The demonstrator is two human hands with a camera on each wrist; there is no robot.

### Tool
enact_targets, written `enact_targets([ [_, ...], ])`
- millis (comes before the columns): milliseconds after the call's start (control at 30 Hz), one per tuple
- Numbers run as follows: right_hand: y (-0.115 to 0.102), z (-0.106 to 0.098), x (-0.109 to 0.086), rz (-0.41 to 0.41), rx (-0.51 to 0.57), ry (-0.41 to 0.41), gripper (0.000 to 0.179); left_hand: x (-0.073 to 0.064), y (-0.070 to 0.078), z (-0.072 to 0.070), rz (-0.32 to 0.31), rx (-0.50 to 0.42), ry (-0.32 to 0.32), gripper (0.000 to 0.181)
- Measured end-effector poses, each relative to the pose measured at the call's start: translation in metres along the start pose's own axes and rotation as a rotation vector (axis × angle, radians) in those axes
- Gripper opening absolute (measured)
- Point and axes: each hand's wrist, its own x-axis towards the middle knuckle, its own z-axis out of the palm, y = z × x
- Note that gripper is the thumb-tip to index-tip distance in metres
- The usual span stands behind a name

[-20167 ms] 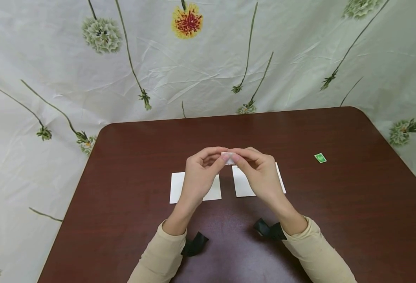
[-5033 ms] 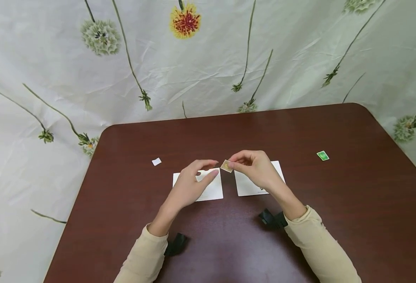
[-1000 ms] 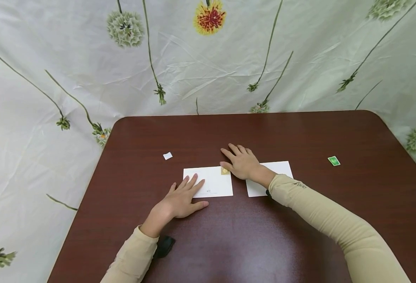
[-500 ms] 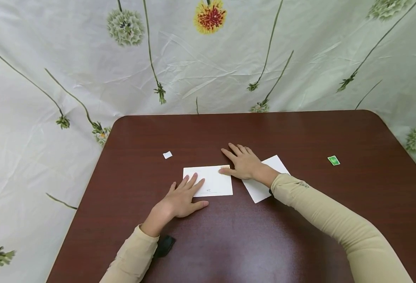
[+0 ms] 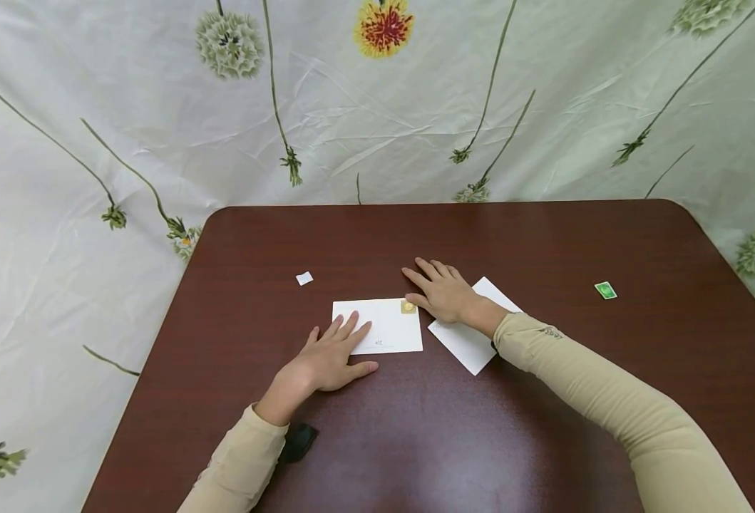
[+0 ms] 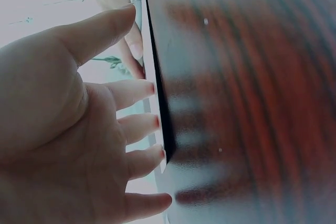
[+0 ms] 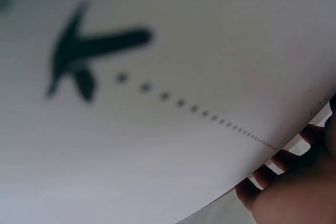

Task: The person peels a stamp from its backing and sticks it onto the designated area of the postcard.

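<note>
Gold stamp [image 5: 408, 306] beside right hand [image 5: 446, 293]: head view only.

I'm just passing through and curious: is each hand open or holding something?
Left hand: open, fingers spread on the white paper with the yellow stamp.
Right hand: open, fingers spread, gripping nothing.

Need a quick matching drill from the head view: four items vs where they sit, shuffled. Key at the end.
Column 1
1. yellow square
2. green square
3. white scrap
4. left hand

Column 2
A. flat on the table, to the right of the right card
B. spread out over part of the left card
C. flat on the table, left of and beyond the left card
D. at the left card's far right corner

Pairs: 1-D, 2-A, 3-C, 4-B
</note>
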Motion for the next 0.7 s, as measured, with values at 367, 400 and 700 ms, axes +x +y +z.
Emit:
enact_targets([
  [367, 0.0064, -0.0015, -0.0014, -0.042, -0.009, -0.009, 0.072, -0.0007, -0.0003, -0.001, 0.005, -0.007, -0.001, 0.07],
  [400, 0.0071, -0.0018, -0.0019, -0.046, -0.01, -0.014, 0.074, -0.0006, -0.0004, -0.001, 0.004, -0.006, -0.001, 0.07],
  [700, 0.0101, -0.0009, -0.0039, -0.059, -0.021, -0.034, 0.077, -0.0009, -0.0003, -0.0007, 0.001, -0.006, 0.001, 0.07],
])
